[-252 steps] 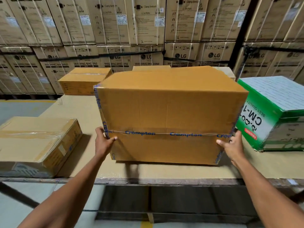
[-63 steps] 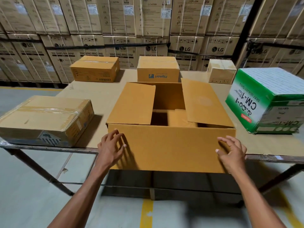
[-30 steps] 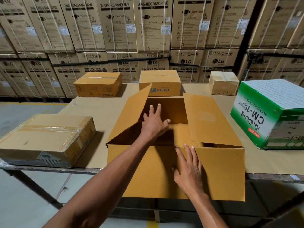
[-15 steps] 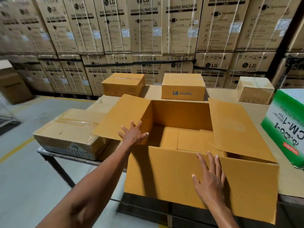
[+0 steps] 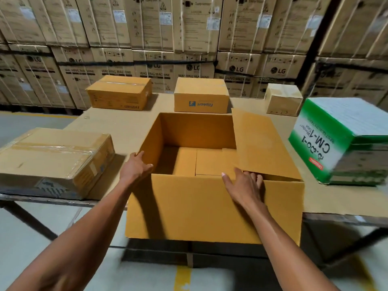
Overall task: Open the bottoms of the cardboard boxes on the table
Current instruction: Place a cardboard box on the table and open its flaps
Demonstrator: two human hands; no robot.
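Observation:
A large brown cardboard box (image 5: 199,206) stands open at the table's near edge, its near flap hanging down over the front. Its right flap (image 5: 262,143) leans in over the opening. The inner flaps (image 5: 199,160) lie flat at the bottom of the box. My left hand (image 5: 136,166) grips the top of the left wall at the near left corner. My right hand (image 5: 243,185) is on the near rim, fingers hooked over it just under the right flap's near corner. The left flap is hidden.
On the cardboard-covered table (image 5: 117,124): a taped flat box (image 5: 52,160) at left, a brown box (image 5: 119,92) and a Flipkart box (image 5: 201,95) at the back, a small box (image 5: 283,99) back right, a green box (image 5: 336,139) at right. Stacked LG cartons (image 5: 237,28) wall the rear.
My left hand came off the spread left flap to the near left corner. My right hand rose from the front panel to the near rim. The view swung right.

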